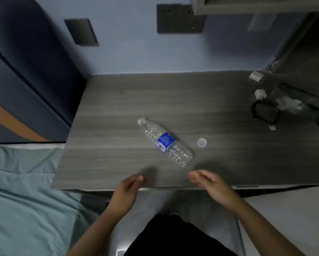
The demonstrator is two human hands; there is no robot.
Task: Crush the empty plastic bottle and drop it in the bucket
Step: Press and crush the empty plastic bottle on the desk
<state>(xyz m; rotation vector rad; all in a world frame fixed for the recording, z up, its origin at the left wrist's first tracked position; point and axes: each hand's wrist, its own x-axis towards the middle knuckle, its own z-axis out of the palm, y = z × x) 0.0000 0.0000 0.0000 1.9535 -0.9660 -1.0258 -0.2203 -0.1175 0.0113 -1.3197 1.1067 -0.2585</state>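
An empty clear plastic bottle point(165, 142) with a blue label lies on its side on the grey wooden table point(118, 108), neck pointing to the far left, uncapped. Its white cap point(202, 142) rests on the table just to the right of it. My left hand point(127, 189) hovers at the table's near edge, below and left of the bottle, fingers loosely curled and holding nothing. My right hand point(209, 183) is at the near edge just below the bottle's base, fingers apart and empty. No bucket is in view.
Black cables point(264, 113), white plugs point(260, 94) and crumpled plastic lie at the table's right end. A dark blue headboard point(25, 71) and a bed with green bedding point(22, 191) are to the left. Wall sockets point(179, 18) sit above the table.
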